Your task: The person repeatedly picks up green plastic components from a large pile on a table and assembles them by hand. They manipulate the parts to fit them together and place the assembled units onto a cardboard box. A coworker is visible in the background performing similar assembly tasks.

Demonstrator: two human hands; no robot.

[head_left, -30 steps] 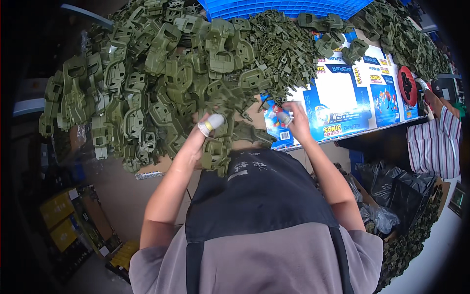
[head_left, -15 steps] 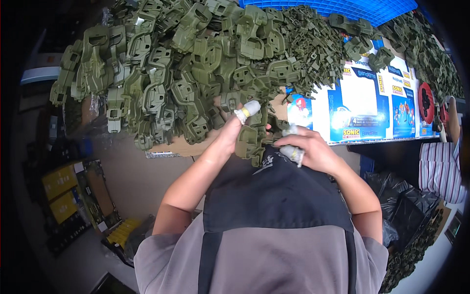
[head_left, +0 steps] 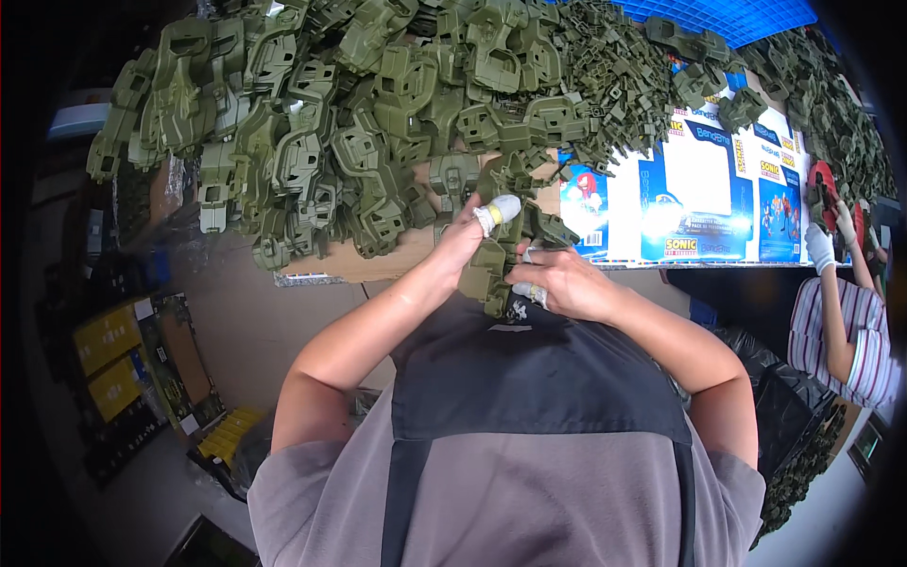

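At the table's near edge I hold an olive-green moulded plastic part (head_left: 485,274) in front of my apron. My left hand (head_left: 460,248) is closed round its left side, with the thumb, in a white cover with yellow tape, lying over the top. From the right, my right hand (head_left: 578,286) grips the same part with bent fingers, some of them in white covers. The fingertips at the part are partly hidden. Just beyond my hands lies a heap of large green plastic shells (head_left: 402,104), some close to my left thumb.
Small green parts (head_left: 609,85) are piled behind my right hand, near a blue plastic crate (head_left: 727,19). Printed card sheets (head_left: 694,189) cover the table at right. Farther right, a co-worker's gloved hand (head_left: 820,248) is beside a red object (head_left: 824,189). Yellow bins (head_left: 231,439) stand low at left.
My right hand has moved left and closed in on the green part, while my left thumb has shifted slightly right. A co-worker's arms and gloved hand have come further into view at right.
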